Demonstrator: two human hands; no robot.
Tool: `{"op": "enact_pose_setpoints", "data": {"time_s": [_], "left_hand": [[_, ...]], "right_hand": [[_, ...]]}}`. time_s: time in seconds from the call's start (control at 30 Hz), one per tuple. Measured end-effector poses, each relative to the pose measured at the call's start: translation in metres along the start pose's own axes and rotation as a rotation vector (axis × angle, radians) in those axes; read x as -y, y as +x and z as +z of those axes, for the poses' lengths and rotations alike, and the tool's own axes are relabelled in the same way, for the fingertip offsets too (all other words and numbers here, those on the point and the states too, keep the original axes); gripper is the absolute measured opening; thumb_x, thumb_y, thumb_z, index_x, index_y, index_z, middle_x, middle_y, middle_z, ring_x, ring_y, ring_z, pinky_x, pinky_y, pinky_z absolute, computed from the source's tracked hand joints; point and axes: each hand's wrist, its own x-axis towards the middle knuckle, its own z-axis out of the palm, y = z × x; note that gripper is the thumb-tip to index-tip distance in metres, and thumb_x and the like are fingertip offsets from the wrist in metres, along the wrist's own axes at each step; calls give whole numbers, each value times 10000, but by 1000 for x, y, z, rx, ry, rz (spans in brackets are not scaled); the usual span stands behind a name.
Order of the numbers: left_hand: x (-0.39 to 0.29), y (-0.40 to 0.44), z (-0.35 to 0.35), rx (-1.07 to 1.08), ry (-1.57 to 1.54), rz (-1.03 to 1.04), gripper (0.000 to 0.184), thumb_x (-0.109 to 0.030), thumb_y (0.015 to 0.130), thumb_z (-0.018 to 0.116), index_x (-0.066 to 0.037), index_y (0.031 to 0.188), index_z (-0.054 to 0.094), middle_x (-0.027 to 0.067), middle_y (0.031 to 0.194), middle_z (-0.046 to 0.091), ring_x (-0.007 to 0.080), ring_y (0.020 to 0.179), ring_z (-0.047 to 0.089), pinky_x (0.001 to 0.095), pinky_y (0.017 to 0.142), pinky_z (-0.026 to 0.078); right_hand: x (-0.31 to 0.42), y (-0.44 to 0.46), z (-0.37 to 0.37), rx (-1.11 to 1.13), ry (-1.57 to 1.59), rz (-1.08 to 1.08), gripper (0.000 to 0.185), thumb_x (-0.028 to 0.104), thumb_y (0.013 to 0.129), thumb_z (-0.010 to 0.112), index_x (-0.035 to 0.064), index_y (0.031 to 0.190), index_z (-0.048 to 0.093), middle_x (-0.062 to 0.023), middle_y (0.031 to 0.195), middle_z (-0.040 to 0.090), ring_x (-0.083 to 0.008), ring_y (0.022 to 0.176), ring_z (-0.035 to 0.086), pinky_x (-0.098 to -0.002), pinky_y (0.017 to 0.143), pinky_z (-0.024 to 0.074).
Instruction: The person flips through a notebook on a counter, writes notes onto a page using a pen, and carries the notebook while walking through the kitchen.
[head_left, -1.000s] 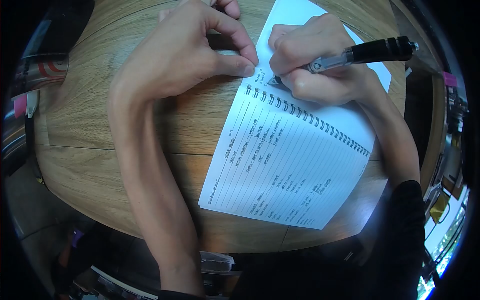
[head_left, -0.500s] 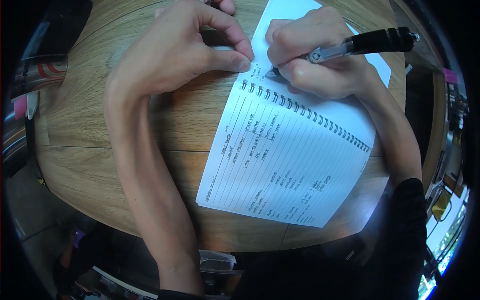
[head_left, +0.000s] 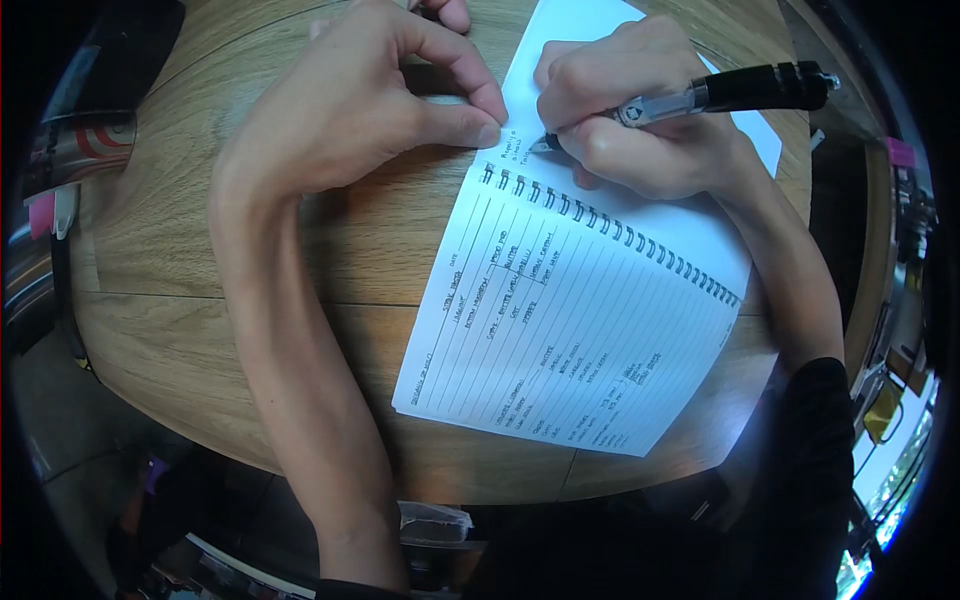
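A spiral notebook [head_left: 520, 360] lies open and slanted on the wooden table, its wire coil running across the middle. The lower page is lined and carries handwriting; the upper page has a few short handwritten lines near its left edge. My right hand [head_left: 640, 115] is closed around a black and clear pen [head_left: 760, 88], the tip resting on the upper page just after the last letters. At that page's left edge, my left hand [head_left: 350, 105] has thumb and index fingertip close together, pinching the notebook's margin. Its other fingers are mostly hidden behind the hand.
The rounded wooden table [head_left: 150, 250] fills most of the view. A shiny metallic object [head_left: 85, 150] and a pink and white item [head_left: 50, 212] are at the left edge. Below the table's near edge lies a clear plastic package [head_left: 435, 522].
A few more letters now stand in the last handwritten line on the upper page. My right hand and the pen have shifted slightly to the right; my left hand stays almost in place.
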Motion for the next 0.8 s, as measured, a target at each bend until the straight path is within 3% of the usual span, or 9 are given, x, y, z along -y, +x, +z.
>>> {"op": "enact_pose_setpoints", "data": {"time_s": [0.17, 0.23, 0.37, 0.47, 0.57, 0.63, 0.77, 0.8], "left_hand": [[6, 0, 7, -21, 17, 42, 204, -95, 660, 893, -94, 846, 809, 39, 1098, 528, 193, 1092, 490, 275, 902, 446], [15, 3, 12, -9, 48, 85, 180, -93, 668, 876, -49, 812, 777, 5, 1097, 510, 166, 1133, 475, 302, 992, 344], [18, 4, 11, -7, 69, 102, 185, -92, 669, 878, -49, 819, 779, -1, 1088, 506, 163, 1125, 477, 303, 991, 346], [12, 2, 12, -8, 43, 98, 189, -95, 666, 879, -49, 821, 780, -3, 1084, 503, 161, 1121, 478, 303, 988, 347], [1, 0, 10, 4, -5, -56, 206, -96, 658, 894, -95, 846, 811, 37, 1093, 533, 190, 1082, 500, 281, 916, 439], [13, 1, 14, -23, 85, 92, 195, -97, 665, 881, -50, 826, 782, -4, 1083, 503, 159, 1122, 478, 301, 986, 347], [16, 3, 14, -33, 51, 119, 194, -94, 664, 881, -55, 827, 785, -7, 1082, 506, 156, 1123, 478, 299, 985, 348], [14, 2, 13, -25, 60, 97, 191, -95, 665, 882, -57, 826, 785, -8, 1086, 506, 156, 1123, 480, 300, 989, 348]], "right_hand": [[0, 0, -1, 20, -93, -78, 54, 26, 707, 554, 2, 668, 583, -45, 506, 527, -155, 477, 500, -299, 507, 427], [2, -3, -1, 18, -17, 8, 61, 30, 707, 553, -2, 662, 581, -50, 522, 531, -158, 485, 501, -304, 501, 423], [3, -3, -2, 20, -125, -36, 67, 30, 709, 552, -4, 658, 581, -56, 545, 543, -151, 483, 504, -302, 495, 418], [0, -9, 0, -5, -5, 28, 73, 51, 703, 564, -5, 659, 582, -63, 562, 550, -149, 470, 500, -297, 500, 426], [2, -8, 0, -28, 13, 37, 76, 50, 703, 562, -10, 661, 583, -65, 567, 558, -146, 446, 511, -287, 514, 446], [5, -5, -3, 45, -163, 13, 80, 45, 709, 557, -14, 662, 584, -59, 563, 562, -139, 437, 523, -282, 530, 461], [3, -5, -4, 17, -72, -26, 82, 39, 716, 552, -14, 664, 588, -51, 565, 569, -136, 450, 533, -285, 523, 456], [6, -7, -4, 27, -85, 60, 87, 52, 715, 561, -13, 667, 593, -63, 579, 578, -149, 469, 537, -292, 529, 457]]}}
